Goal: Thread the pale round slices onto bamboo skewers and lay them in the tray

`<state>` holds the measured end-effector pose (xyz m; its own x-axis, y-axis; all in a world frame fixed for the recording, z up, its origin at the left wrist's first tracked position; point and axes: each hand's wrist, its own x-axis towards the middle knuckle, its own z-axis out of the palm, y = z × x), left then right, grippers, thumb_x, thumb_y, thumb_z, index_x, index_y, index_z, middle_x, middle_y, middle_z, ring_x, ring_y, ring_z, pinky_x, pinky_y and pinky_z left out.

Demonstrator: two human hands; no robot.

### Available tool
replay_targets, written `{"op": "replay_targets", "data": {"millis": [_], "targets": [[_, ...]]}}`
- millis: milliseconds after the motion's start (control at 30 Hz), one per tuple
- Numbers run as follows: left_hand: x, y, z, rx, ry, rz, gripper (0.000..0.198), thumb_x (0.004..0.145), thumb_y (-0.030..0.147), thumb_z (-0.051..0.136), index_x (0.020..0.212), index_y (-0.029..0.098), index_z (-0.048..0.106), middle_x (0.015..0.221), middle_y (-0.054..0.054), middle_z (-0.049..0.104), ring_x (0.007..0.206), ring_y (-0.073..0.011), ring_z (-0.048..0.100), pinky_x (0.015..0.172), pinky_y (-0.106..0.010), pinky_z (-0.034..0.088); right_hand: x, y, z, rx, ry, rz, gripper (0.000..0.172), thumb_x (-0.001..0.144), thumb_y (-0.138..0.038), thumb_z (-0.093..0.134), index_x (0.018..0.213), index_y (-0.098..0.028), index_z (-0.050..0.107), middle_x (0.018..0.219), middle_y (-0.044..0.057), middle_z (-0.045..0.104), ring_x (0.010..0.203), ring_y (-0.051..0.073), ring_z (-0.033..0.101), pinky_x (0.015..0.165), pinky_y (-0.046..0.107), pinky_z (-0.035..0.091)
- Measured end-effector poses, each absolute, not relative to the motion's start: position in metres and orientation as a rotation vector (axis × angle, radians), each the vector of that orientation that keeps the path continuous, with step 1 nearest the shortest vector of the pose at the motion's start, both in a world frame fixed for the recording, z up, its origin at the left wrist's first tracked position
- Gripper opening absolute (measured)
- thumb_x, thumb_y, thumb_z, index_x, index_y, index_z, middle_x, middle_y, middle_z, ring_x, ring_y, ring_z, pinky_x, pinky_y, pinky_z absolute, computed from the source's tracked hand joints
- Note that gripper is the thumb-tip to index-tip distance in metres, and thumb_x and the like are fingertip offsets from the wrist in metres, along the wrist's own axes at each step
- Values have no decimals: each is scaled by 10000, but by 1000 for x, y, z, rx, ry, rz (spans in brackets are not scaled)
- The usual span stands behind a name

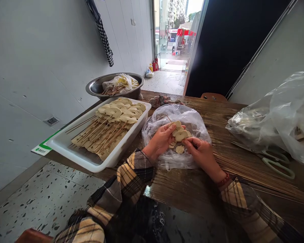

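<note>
while fingers hold slices, skewers lie nearby

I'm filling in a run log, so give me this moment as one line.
left hand: holding pale slices | right hand: touching them | below: clear plastic bag | left side: white tray, skewered slices

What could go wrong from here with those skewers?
The thin slices held between the left hand and the right hand might tear or drop into the plastic bag below. The skewers piled in the white tray could slide or tangle. A careless reach might knock the scissors on the right.
</note>
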<state>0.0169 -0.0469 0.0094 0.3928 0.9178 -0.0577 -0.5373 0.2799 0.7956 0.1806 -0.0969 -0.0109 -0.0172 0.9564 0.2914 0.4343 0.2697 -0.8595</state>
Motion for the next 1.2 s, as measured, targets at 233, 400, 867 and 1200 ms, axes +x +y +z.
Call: {"op": "replay_targets", "data": {"millis": [233, 400, 867, 1200], "targets": [[1, -36, 9, 1010, 777, 1130, 311, 829, 364, 700, 1013, 118, 655, 951, -107, 722, 794, -157, 684, 766, -284, 531, 199, -88, -13, -1315, -1368, 673, 341, 874, -473, 588, 867, -156, 713, 570, -32, 531, 515, 110, 439, 508, 247, 351], [4, -31, 2, 1541, 1048, 1092, 111, 814, 232, 645, 857, 149, 705, 818, -52, 699, 737, -141, 603, 699, -251, 462, 200, -86, -13, -1271, -1264, 754, 364, 871, -500, 591, 869, -153, 700, 548, -48, 496, 472, 92, 400, 469, 237, 323], [-25, -36, 24, 2277, 1029, 428, 217, 589, 205, 812, 782, 193, 714, 820, -30, 632, 789, -167, 541, 710, -260, 417, 195, -88, -12, -1267, -1309, 768, 359, 858, -496, 604, 822, -154, 706, 517, -41, 510, 450, 95, 413, 446, 236, 320], [-25, -29, 17, 2039, 1091, 756, 102, 765, 222, 611, 715, 161, 676, 679, -17, 619, 632, -115, 490, 595, -225, 389, 195, -89, -14, -1276, -1310, 788, 367, 850, -508, 613, 842, -154, 712, 520, -43, 512, 445, 95, 413, 437, 235, 319]]}}
